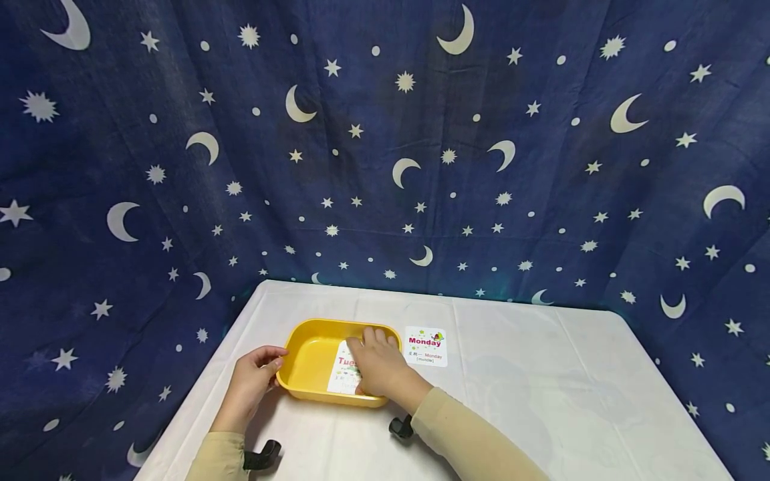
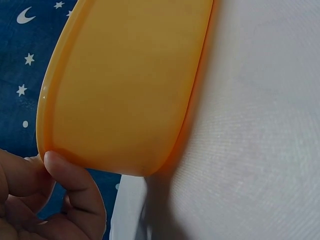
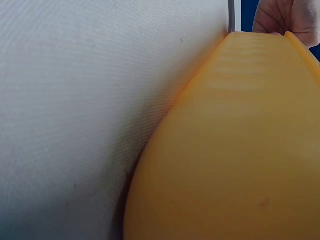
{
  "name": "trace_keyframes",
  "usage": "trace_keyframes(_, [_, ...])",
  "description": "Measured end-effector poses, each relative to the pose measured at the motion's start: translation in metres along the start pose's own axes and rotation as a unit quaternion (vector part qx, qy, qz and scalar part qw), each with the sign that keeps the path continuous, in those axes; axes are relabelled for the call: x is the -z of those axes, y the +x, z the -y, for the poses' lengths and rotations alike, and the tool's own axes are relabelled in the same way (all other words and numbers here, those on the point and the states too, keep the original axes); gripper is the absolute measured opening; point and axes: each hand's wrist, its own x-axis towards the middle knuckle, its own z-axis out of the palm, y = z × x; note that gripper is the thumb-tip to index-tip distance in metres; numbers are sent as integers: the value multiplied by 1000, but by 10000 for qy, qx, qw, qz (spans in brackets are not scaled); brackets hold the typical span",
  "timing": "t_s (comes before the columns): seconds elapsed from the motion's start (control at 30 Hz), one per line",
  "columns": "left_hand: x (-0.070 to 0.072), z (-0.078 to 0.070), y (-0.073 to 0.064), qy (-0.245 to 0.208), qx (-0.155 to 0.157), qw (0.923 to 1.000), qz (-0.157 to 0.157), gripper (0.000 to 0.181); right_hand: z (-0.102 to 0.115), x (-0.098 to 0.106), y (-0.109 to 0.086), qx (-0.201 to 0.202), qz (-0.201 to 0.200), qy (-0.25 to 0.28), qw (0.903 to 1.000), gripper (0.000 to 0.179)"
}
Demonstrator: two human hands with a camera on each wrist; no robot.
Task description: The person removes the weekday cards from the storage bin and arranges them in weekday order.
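Observation:
A yellow plastic basket with rounded corners stands on the white-covered table. My left hand pinches its left end, thumb and index finger at the rim; the left wrist view shows that hand at the basket's corner. Inside the right half lies a white "Tuesday" card, partly covered by my right hand. That hand reaches over the right end and holds the card across its width, fingers toward the far side and thumb toward the near side. In the right wrist view the basket's outer wall fills much of the picture.
A white "Monday" card lies face up on the table, just right of the basket. White cloth covers the table. A dark blue curtain with moons and stars hangs behind and at both sides. Black straps circle the wrists.

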Motion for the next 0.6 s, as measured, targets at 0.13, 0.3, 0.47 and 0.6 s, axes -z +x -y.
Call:
trace_keyframes(0.13, [0, 1, 0, -7, -12, 10000, 18, 24, 0, 1, -1, 0, -51, -5, 10000, 95])
trace_keyframes(0.3, [0, 1, 0, -22, 8, 10000, -31, 23, 2, 3, -4, 4, -80, -9, 10000, 96])
trace_keyframes(0.47, [0, 1, 1, -15, 1, 10000, -7, 23, 2, 4, -5, 4, -102, 45, 9999, 96])
trace_keyframes(0.6, [0, 1, 1, -36, -5, 10000, 25, 24, 2, 3, -4, -16, -120, 188, 9998, 97])
